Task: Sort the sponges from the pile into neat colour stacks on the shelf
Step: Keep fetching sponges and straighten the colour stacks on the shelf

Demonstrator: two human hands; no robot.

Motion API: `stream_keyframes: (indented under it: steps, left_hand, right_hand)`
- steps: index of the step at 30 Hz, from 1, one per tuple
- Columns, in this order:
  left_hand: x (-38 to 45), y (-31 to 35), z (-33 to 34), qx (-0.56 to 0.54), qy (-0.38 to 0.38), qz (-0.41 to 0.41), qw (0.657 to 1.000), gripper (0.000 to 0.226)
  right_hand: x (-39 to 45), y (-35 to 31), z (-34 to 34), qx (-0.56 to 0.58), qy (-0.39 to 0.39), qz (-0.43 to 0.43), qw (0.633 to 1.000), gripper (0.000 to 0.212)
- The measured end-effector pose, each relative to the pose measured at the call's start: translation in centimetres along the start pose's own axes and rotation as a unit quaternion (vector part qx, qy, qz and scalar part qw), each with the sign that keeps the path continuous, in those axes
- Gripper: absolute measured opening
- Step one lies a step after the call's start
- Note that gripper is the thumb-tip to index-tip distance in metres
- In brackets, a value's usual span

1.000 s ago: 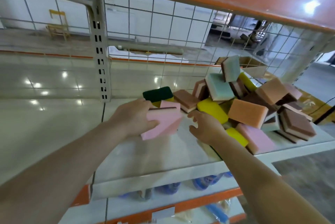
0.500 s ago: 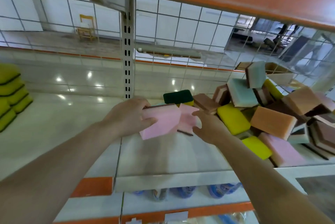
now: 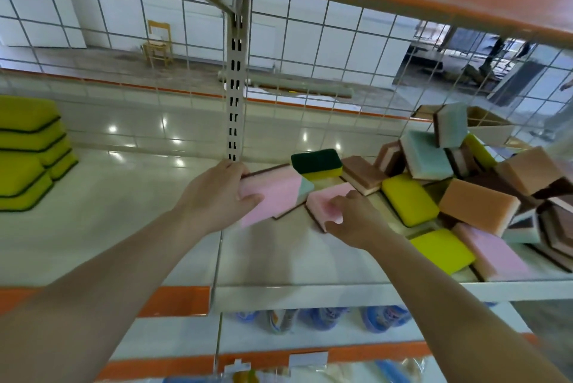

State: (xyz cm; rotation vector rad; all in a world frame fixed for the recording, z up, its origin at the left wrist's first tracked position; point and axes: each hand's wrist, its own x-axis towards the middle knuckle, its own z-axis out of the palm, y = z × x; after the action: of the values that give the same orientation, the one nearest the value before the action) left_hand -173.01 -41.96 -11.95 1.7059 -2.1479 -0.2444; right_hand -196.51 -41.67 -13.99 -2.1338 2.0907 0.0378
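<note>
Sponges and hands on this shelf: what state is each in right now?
Left hand: grips a pink sponge.
Right hand: grips a second pink sponge.
Pile: jumbled, mixed colours.
Yellow stacks: neatly piled, far left.
Green-topped sponge: lying flat, untouched.

The one camera sits on the person's head, looking forward and down, close to the shelf (image 3: 310, 258).

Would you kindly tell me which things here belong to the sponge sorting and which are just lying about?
Part of the job:
left hand holding pink sponges
right hand gripping another pink sponge
mixed sponge pile
yellow stack
shelf

Lying about:
chair
blue packets below
</note>
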Motion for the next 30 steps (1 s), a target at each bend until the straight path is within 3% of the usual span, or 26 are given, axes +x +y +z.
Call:
stream_keyframes:
  steps: [10,13,18,30]
  left_hand:
    - [-1.0,-0.5,-0.1,-0.033,0.015,-0.037,0.999,0.05]
    - [-1.4,-0.9,-0.2,-0.033,0.012,-0.048,0.998,0.048]
    - [-2.0,-1.9,0.2,-0.043,0.002,-0.064,0.997,0.048]
    - [-2.0,-2.4,0.9,-0.059,0.006,-0.08,0.995,0.045]
  right_hand:
    - [-1.3,-2.3,0.3,0.035,0.0,-0.035,0.999,0.048]
    - [-1.4,-2.1,0.4,0.044,0.012,-0.033,0.998,0.06]
    - [-1.5,-1.5,1.0,0.054,-0.042,-0.011,0.998,0.085]
    - [-1.4,-2.4,1.5,0.006,0.009,-0.005,1.0,0.076]
